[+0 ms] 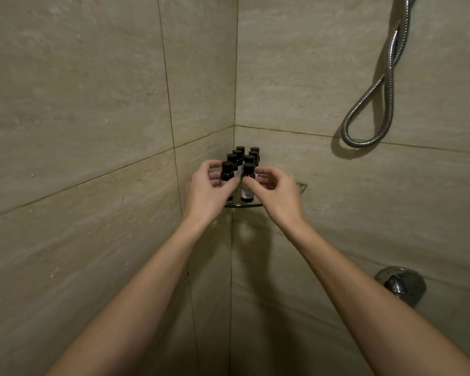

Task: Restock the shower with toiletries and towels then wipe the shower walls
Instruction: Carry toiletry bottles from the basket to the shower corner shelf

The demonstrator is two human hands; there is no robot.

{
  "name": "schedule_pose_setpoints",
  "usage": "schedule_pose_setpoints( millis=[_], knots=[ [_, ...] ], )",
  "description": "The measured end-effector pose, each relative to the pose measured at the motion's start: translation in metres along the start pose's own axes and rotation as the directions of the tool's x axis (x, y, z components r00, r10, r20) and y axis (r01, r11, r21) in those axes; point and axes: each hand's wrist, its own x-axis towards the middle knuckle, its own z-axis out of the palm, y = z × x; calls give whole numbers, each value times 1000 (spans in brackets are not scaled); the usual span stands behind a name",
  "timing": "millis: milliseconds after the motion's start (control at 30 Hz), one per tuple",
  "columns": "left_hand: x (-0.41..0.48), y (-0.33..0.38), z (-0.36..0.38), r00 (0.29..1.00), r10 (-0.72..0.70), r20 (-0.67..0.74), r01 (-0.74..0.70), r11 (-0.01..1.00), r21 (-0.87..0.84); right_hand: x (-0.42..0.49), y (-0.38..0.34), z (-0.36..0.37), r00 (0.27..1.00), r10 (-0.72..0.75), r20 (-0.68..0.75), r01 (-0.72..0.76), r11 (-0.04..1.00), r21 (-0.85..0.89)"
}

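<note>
Head view, centre of frame: gripped front-left bottle (227, 175) with curled left hand (209, 192), pinched front-right bottle (248, 184) with right hand (278, 195). Both upright on glass corner shelf (301, 187), other bottles (239, 154) in two rows behind. Upper right, shower hose (362, 144). Lower right, chrome valve (399, 284).

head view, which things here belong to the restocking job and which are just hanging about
Job in hand:
- left hand, gripping the front left bottle
- right hand, pinching the front right bottle
- other bottles behind them
- glass corner shelf
- tiled walls, to be wiped

Just there:
- shower hose
- mixer tap
</note>
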Motion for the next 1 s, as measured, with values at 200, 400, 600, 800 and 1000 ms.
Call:
schedule_pose_setpoints(
  millis=[200, 400, 600, 800, 1000],
  knots=[
    [-15, -11, -2, 988, 144, -49, -118, 929, 351, -12, 19, 2, 997, -76, 9, 76, 955, -288],
    [-8, -14, 4, 978, 197, -63, -143, 865, 481, -4, 19, 12, 999, -53, 3, 50, 915, -401],
    [-8, -13, 7, 978, 191, -86, -125, 862, 491, 4, 22, 19, 999, -9, -37, -6, 927, -375],
    [-6, -14, 11, 979, 183, -88, -116, 859, 499, 5, 23, 22, 998, -16, -64, -12, 912, -410],
    [-4, -23, 15, 973, 201, -117, -113, 847, 520, 5, 24, 23, 997, -25, -76, -9, 910, -415]
  ],
)
